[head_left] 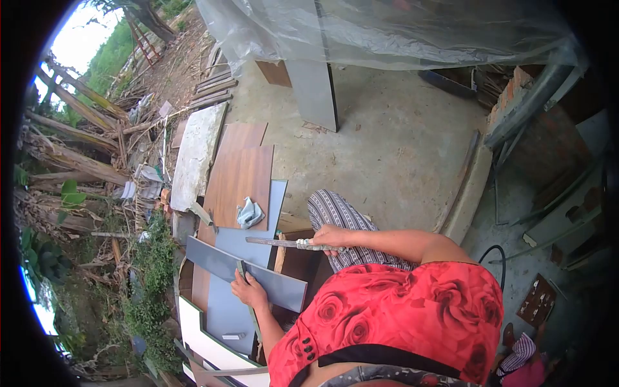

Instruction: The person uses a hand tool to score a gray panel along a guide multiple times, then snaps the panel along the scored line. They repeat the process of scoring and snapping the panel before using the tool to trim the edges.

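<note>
Now, right hand point(329, 238): fingers clamped round the pale wrapped handle of a long knife point(274, 242), the blade held level and pointing away from the body, above the stacked panels.
Left hand point(248, 289): resting on the near part of a narrow grey board point(271, 280); I cannot tell whether the fingers lie flat or curl over its edge.
Narrow grey board: lies slantwise across the top of the stack, just below the knife blade and apart from it.
Stack: a large grey panel point(225, 313) lies under the board, with brown panels point(242, 171) beyond it and a white panel point(196, 332) with a dark edge nearest the body.
Cloth point(250, 213): crumpled, grey, lying where the brown panel meets the grey one, just beyond the knife tip.
Body: red rose-print top, striped trouser knee point(335, 213) raised beside the right hand.
Floor point(387, 148): bare concrete, with an upright grey panel point(313, 90) standing on it farther off.
Overhead: a clear plastic sheet point(387, 29) hangs across the top.
Left edge: old timber point(71, 148) and greenery lie beside the stack.
</note>
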`<state>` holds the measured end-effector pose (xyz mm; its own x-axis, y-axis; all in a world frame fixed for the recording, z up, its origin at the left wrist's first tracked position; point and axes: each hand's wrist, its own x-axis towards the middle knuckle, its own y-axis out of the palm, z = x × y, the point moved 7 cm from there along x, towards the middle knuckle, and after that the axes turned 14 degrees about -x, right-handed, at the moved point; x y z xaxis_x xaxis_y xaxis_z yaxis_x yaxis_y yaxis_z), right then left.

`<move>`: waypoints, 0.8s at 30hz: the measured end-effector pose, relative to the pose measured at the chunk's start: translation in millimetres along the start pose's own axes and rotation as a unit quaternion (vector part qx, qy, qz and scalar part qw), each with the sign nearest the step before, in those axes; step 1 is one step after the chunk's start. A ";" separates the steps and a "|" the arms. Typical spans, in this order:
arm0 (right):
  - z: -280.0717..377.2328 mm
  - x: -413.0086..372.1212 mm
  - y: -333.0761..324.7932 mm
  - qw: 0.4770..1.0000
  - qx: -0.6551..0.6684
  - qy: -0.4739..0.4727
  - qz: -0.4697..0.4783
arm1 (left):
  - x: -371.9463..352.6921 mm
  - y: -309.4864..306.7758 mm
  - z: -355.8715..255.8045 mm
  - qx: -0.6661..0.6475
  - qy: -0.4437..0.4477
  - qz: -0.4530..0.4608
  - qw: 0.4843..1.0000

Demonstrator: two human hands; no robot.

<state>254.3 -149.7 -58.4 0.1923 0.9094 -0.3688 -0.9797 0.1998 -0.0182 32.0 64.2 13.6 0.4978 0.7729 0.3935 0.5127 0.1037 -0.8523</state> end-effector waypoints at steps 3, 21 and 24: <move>-2.6 3.4 1.9 0.999 -0.024 -0.002 0.021 | -0.9 1.2 2.7 0.005 -0.020 0.003 1.000; -0.4 1.7 8.2 0.996 0.013 0.044 0.070 | 1.0 -13.6 -2.0 -0.029 -0.081 -0.032 0.996; -0.8 -0.7 10.5 0.995 0.024 0.048 0.080 | 5.5 -10.9 -0.7 -0.004 -0.090 -0.007 0.996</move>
<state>243.8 -148.5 -59.1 0.0254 0.8924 -0.4505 -0.9931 0.0741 0.0906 29.6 66.8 25.3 0.3571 0.8716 0.3359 0.5252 0.1100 -0.8438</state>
